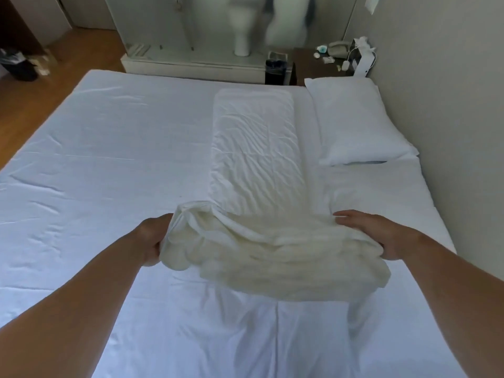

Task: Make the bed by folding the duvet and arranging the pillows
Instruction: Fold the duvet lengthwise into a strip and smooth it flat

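On the bed (109,159): creased cream duvet (256,159), folded into a long strip.
Hands: left hand (152,238) and right hand (381,236) grip its near end.
Pillow (357,121): plump, white.

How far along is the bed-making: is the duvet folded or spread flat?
Folded: the duvet lies as a narrow, layered strip across the sheet.

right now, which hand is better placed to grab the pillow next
Right, probably. The right hand holds the duvet edge on the same side as the pillow; the left hand grips the opposite edge, farther from it.
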`<state>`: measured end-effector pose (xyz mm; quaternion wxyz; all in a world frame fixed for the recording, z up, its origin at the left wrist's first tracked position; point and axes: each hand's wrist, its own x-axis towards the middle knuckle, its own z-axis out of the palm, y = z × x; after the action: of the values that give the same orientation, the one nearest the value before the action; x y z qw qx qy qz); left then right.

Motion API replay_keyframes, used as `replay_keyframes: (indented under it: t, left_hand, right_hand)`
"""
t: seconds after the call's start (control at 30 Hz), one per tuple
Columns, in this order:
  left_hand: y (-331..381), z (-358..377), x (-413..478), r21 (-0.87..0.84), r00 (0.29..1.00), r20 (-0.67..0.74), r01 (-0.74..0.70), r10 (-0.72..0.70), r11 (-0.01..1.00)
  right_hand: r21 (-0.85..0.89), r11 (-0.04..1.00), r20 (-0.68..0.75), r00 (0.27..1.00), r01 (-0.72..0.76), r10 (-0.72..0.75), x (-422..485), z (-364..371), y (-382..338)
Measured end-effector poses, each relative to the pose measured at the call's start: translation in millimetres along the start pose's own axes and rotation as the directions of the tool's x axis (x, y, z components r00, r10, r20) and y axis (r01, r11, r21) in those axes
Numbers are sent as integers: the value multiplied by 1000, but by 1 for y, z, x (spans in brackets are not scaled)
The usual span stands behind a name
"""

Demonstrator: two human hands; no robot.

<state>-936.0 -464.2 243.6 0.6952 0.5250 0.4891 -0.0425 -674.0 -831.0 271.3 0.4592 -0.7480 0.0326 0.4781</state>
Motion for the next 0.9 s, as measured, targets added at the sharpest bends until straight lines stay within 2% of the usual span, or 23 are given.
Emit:
replay_keyframes:
  t: [0.07,0.13,0.17,0.23,0.27,0.33,0.4,0.47,0.5,0.53,0.67,0.73,0.8,0.9]
  left_hand:
    - [6,8,50,-30,999,-30,14,-15,999]
    - [6,18,94,-85,994,-108,9,-18,996]
    - [2,24,116,-38,989,-145,4,-9,999]
    - [-11,41,151,232,979,-190,-24,70,972]
    - [-19,50,164,403,974,-179,-58,141,913]
    - [-36,67,179,704,957,-46,-172,285,689]
    - [-52,82,192,893,896,171,-316,410,319]
    - [-59,94,203,922,813,370,-383,449,-65]
    - [-61,97,213,911,802,413,-373,431,-178]
    - [-59,99,223,915,815,403,-342,417,-216]
    - [-46,103,277,980,910,194,-161,367,-118]
    - [-51,118,301,973,932,228,-209,280,-97]
    - [-67,137,323,956,926,292,-272,241,-113]
    - [-93,153,355,951,887,308,-271,344,-152]
  right_hand:
    - [69,995,34,997,-70,67,53,-2,-7]
    - [81,995,24,998,-59,57,101,4,-7]
    - [44,999,-14,999,-30,30,124,9,-3]
    - [-204,974,-158,979,95,-129,165,23,11]
    - [-364,914,-190,947,177,-259,178,31,18]
    - [-637,701,-91,871,321,-482,194,47,33]
    - [-800,431,101,801,418,-590,207,63,50]
    - [-876,167,251,724,452,-643,222,76,67]
    - [-900,88,281,721,428,-633,232,79,70]
    - [-920,63,267,738,386,-619,244,80,68]
    - [-970,138,99,840,202,-534,302,69,45]
    - [-957,249,26,898,149,-439,332,63,51]
    - [-927,362,-44,927,101,-371,354,58,74]
    - [-916,396,-117,897,68,-425,381,54,102]
